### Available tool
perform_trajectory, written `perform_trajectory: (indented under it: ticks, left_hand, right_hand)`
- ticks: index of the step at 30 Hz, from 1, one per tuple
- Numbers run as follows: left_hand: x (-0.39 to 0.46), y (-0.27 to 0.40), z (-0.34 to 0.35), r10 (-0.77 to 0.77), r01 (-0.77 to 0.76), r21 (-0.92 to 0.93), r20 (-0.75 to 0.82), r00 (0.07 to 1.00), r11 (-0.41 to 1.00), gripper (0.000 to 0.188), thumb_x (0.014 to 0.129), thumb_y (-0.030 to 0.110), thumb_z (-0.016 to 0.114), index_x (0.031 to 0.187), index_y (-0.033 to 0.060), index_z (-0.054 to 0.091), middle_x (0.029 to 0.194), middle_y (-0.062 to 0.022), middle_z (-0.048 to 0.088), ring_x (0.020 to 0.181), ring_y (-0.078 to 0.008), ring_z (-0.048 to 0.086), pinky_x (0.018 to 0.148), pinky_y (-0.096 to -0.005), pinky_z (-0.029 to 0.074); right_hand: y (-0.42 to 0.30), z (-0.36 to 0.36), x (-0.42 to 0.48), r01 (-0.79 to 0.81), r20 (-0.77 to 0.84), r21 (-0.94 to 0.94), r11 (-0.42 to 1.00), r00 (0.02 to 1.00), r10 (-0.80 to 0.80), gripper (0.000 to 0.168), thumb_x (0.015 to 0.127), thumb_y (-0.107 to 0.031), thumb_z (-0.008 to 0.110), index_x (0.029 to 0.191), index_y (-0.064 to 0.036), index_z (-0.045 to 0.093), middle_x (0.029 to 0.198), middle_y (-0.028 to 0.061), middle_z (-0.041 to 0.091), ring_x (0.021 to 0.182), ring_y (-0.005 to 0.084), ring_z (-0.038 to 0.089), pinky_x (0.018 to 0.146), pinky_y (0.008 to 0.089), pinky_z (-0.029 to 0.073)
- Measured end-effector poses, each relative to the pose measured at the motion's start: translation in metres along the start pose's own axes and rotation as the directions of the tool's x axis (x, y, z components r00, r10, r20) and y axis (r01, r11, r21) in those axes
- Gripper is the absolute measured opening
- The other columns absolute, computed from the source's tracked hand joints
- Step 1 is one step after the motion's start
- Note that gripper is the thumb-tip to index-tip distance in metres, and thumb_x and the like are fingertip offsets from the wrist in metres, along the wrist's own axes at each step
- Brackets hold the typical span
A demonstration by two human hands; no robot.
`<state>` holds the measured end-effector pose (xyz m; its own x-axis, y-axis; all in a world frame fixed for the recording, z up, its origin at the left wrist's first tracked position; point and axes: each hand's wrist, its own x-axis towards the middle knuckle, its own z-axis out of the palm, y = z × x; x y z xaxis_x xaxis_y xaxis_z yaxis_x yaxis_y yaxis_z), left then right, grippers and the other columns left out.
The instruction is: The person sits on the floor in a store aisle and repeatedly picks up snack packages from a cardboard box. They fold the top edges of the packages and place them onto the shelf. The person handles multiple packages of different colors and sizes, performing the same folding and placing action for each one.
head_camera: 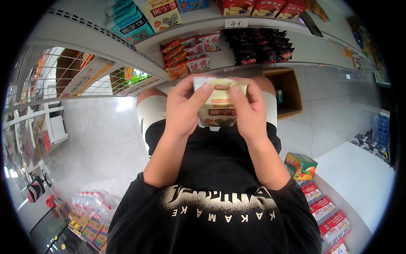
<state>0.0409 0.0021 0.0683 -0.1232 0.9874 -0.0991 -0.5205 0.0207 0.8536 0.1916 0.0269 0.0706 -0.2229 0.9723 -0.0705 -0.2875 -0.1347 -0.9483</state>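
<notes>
Both hands grip a cream-coloured biscuit packet (221, 109) with a koala picture, held above the lap. My left hand (187, 106) holds the side of the packet at picture left, its thumb on the front near the top edge. The other side is held by my right hand (250, 106), thumb also on the front. Fingers behind the packet are hidden, and the packet is slightly blurred. A silvery edge shows beside it at the left. Similar koala biscuit packets (161, 14) in cream and teal stand on the upper shelf ahead.
Below the upper shelf edge (203, 27) lie red and orange snack bags (190, 52) and black snack bags (258, 46). An open cardboard box (296, 92) stands on the floor at right. Wire mesh shelving (95, 74) is at left. Packed bottles (326, 211) and a green carton (300, 165) are behind right.
</notes>
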Motion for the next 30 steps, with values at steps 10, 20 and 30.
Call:
perform_trajectory:
  ticks: [10,20,30]
  left_hand:
    - [-0.011,-0.015,-0.033,-0.08,0.068,0.154,0.078,0.994,0.986,0.055,0.089,0.025,0.066,0.132,-0.0012,0.045,0.124,-0.0105,0.055,0.111,-0.0186,0.054,0.096,-0.033,0.043]
    - [-0.015,-0.012,-0.009,0.362,-0.337,0.314,-0.022,0.932,0.888,0.027,0.094,0.011,0.061,0.117,-0.0024,0.059,0.121,-0.0098,0.054,0.107,-0.0152,0.054,0.089,-0.0276,0.045]
    - [-0.024,-0.033,0.001,0.352,-0.328,0.213,-0.08,0.933,0.92,0.019,0.092,0.005,0.062,0.109,-0.0007,0.057,0.114,-0.0075,0.05,0.091,-0.0129,0.052,0.08,-0.0258,0.046]
  right_hand:
    - [-0.003,-0.038,0.02,0.006,-0.285,0.707,0.707,0.918,0.277,0.035,0.101,-0.023,0.042,0.127,-0.003,0.053,0.127,0.0109,0.059,0.118,0.0251,0.055,0.105,0.0421,0.041]
    - [0.026,-0.038,0.007,-0.097,0.008,0.913,0.397,0.976,0.219,0.038,0.099,-0.019,0.035,0.129,0.0,0.05,0.134,0.0141,0.053,0.127,0.0284,0.048,0.111,0.0465,0.033]
    - [0.024,-0.039,0.008,-0.062,-0.004,0.918,0.392,0.986,0.167,0.04,0.097,-0.019,0.035,0.13,-0.002,0.05,0.135,0.0145,0.053,0.128,0.029,0.047,0.111,0.0465,0.032]
